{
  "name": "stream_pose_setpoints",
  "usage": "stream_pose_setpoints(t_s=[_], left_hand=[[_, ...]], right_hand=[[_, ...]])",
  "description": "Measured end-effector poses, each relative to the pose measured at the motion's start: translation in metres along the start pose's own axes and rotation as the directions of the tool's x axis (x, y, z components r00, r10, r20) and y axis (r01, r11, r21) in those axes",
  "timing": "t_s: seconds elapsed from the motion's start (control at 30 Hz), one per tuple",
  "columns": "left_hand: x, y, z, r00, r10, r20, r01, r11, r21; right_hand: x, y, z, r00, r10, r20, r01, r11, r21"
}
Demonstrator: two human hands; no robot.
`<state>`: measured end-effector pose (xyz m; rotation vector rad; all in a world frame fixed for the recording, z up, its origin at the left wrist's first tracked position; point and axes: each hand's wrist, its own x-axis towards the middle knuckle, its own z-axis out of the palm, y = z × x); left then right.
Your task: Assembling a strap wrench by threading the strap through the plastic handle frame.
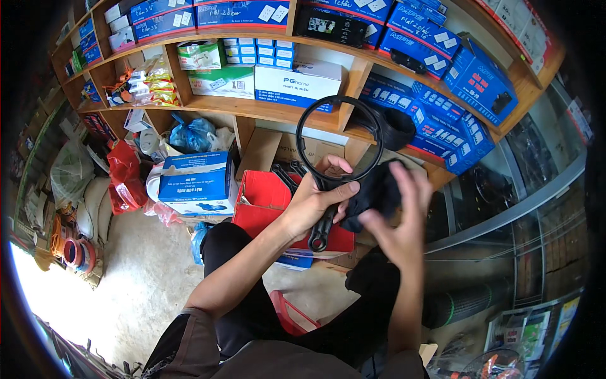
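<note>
In my left hand is a black ring-shaped wrench, its large round loop upward and its short handle hanging below my fingers. A bunched black cloth lies against the wrench, between my two hands. My right hand is beside the cloth, slightly blurred, with thumb and fingers spread apart. Whether it touches the cloth I cannot tell. Just beyond my left hand stands an open red cardboard box, with more black handles sticking out of it.
Wooden shelves packed with blue and white boxes curve across the far side. A blue pump box and a red bag stand to the left. A glass-fronted case is on the right. A red stool shows between my legs.
</note>
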<state>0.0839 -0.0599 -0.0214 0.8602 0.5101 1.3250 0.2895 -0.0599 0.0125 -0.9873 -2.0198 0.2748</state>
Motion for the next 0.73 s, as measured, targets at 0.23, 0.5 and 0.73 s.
stream_pose_setpoints(t_s=[0.23, 0.5, 0.73], left_hand=[[-0.004, 0.02, -0.006, 0.988, 0.056, -0.144, -0.049, 0.997, 0.052], [-0.008, 0.022, -0.023, 0.996, -0.002, -0.093, 0.002, 1.0, 0.004], [0.002, 0.027, -0.043, 0.96, 0.163, -0.228, -0.193, 0.974, -0.116]], right_hand=[[-0.021, 0.008, 0.055, 0.989, 0.061, -0.135, -0.031, 0.975, 0.219], [-0.021, -0.016, 0.089, 0.974, 0.222, 0.034, -0.197, 0.774, 0.602], [0.007, -0.034, 0.063, 0.927, 0.361, -0.101, -0.278, 0.842, 0.462]])
